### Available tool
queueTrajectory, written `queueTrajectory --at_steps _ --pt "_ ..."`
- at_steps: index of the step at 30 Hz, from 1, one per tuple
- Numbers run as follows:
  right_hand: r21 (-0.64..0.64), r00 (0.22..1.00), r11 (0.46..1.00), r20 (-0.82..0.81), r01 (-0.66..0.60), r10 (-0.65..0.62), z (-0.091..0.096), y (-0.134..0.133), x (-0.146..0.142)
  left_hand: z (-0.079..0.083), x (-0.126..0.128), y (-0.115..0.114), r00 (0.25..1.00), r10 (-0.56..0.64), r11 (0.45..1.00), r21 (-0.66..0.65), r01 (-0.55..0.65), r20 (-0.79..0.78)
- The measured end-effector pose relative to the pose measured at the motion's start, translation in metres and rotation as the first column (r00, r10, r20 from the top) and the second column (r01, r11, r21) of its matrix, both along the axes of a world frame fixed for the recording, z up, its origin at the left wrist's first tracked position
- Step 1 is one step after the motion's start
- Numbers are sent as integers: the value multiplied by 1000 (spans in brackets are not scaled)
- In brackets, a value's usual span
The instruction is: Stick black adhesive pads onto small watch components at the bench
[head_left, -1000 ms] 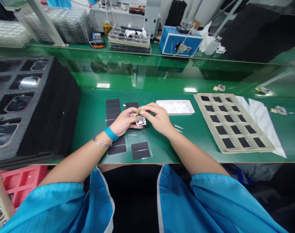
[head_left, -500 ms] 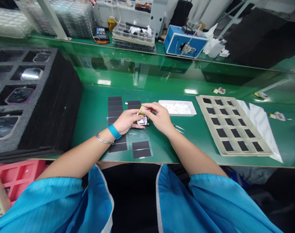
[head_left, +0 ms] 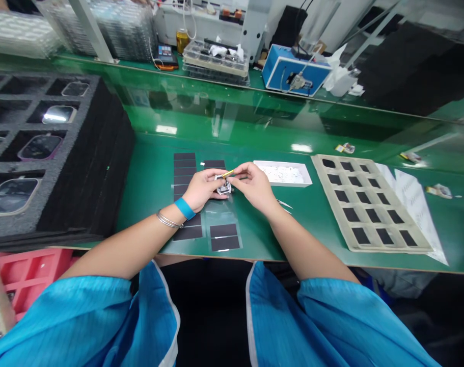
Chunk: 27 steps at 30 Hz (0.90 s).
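My left hand (head_left: 199, 192) is closed around a small silver-framed watch case (head_left: 224, 189), whose inner parts face up. Between the fingertips of my right hand (head_left: 254, 187) is a thin battery with yellow edging (head_left: 227, 174), turned nearly edge-on just over the top of the case. Whether the battery is joined to the case is too small to make out. Under and beside my hands lie clear sheets with black adhesive pads (head_left: 184, 172). A pair of tweezers (head_left: 284, 205) rests by my right wrist, partly hidden by it.
A white box (head_left: 307, 180) of small white pieces stands behind my right hand. To the right lies a beige tray (head_left: 350, 235) with black pads in its pockets. Tall black foam trays (head_left: 102, 168) holding watch parts rise at the left. A blue machine (head_left: 289, 74) sits on the back shelf.
My right hand has tilted the battery from showing its face to nearly edge-on over the case. My left hand keeps its hold. The whole view has shifted slightly.
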State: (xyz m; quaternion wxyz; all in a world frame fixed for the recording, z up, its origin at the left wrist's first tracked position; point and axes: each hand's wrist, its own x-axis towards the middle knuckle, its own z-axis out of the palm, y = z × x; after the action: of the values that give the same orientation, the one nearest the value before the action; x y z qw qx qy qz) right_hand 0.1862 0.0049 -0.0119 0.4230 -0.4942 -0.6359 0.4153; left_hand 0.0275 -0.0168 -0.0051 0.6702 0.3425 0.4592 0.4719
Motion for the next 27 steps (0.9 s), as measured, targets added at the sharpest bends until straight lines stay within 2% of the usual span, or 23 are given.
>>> queueTrajectory --at_steps 6,10,13,17,20,22,25,27 --pt "2 998 1000 -56 -9 9 -7 1 -4 2 0 1 999 30 999 -23 -29 16" --pt "78 995 995 -73 -65 71 -5 2 -1 4 -2 2 1000 1 999 -33 -2 -5" --pt "141 994 985 -33 -97 103 -1 2 2 4 -4 2 999 -38 999 -30 37 -20" --pt "255 996 964 65 -70 55 5 -1 4 4 -2 0 995 -98 994 -55 96 -32" --pt "278 992 956 108 -93 65 7 -3 4 6 -2 1 993 -114 991 -80 112 -24" --pt "272 994 960 99 -73 47 6 -2 5 9 -6 4 996 -87 993 -86 86 -11" --pt "276 992 961 126 -12 -23 1 2 6 13 -19 11 999 31 997 -73 -28 41" --pt "263 978 964 207 -46 -10 -2 4 6 14 -27 16 990 111 992 -72 -105 83"
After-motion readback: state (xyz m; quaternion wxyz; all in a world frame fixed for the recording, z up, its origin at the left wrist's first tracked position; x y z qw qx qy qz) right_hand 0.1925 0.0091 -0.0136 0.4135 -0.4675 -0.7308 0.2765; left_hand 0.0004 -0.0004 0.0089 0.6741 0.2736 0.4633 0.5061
